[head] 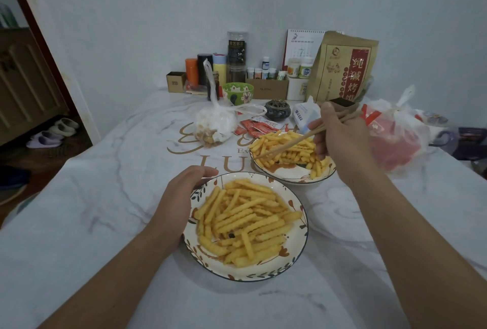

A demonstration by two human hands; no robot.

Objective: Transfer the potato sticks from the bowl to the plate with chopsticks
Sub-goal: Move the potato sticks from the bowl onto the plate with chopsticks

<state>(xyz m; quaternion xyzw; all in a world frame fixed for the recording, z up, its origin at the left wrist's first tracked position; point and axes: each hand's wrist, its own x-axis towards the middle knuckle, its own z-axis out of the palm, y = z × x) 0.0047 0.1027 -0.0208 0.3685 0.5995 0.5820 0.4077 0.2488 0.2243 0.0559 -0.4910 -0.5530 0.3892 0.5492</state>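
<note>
Potato sticks point(245, 219): crinkle-cut, yellow, heaped in two patterned dishes on the desk point(105, 197). Near dish point(297, 244): white, leaf-and-flower rim, piled across its middle. Far dish point(295, 174): similar pattern, just beyond the near one, sticks heaped toward its back and right. Chopsticks point(287, 144): a pale wooden pair, slanting down to the left, tips among the far dish's sticks. Right hand point(340, 133): above the far dish, grip closed round the chopsticks' upper ends. Left hand point(179, 197): cupped against the near dish's left rim, fingers curled along its edge. Behind: a knotted plastic bag point(214, 123), red sauce sachets point(254, 126), a green bowl point(238, 92), and a brown paper bag point(342, 68).
</note>
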